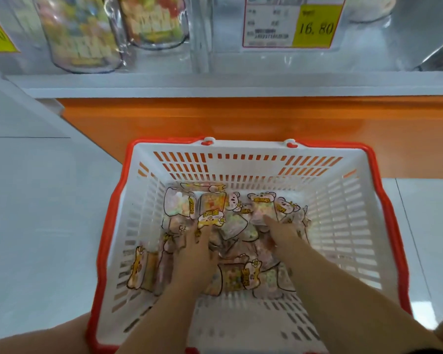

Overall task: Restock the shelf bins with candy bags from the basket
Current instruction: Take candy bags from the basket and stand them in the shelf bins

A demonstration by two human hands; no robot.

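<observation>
**Inspector:** Position of stock?

**Assessor:** The white shelf [215,84] runs across the top, with clear shelf bins [82,42] standing on it. The two bins at left hold coloured packets. Below the shelf, on the floor against an orange panel [241,118], sits the red-rimmed basket [248,147]. The candy bags [234,277] lie in a loose heap on its bottom.

**Inspector:** Hands?

**Assessor:** Both are down in the heap. The left hand [195,249] is spread over the middle bags. The right hand [281,233] is just beside it, forefinger reaching forward onto a bag. I cannot tell whether either has closed on a bag, because the fingertips are buried and smeared.

**Inspector:** Risks from here?

**Assessor:** This is judgement only. The bags look slick and they overlap, so a scooped handful could shed one on the way up. The bins sit well above the basket, which makes for a long lift. A bag corner could snag in the slotted wall and tear. The bin contents are blurred, so a bag could go into the wrong bin.

**Inspector:** What cannot be verified?

**Assessor:** The bin mouths are cut off at the top edge, so fill levels are unknown. The basket's near rim and both elbows are out of frame. The price label [292,21] reads 16.80, and the rest of its print is illegible. The print on the bags is too blurred to read.
</observation>
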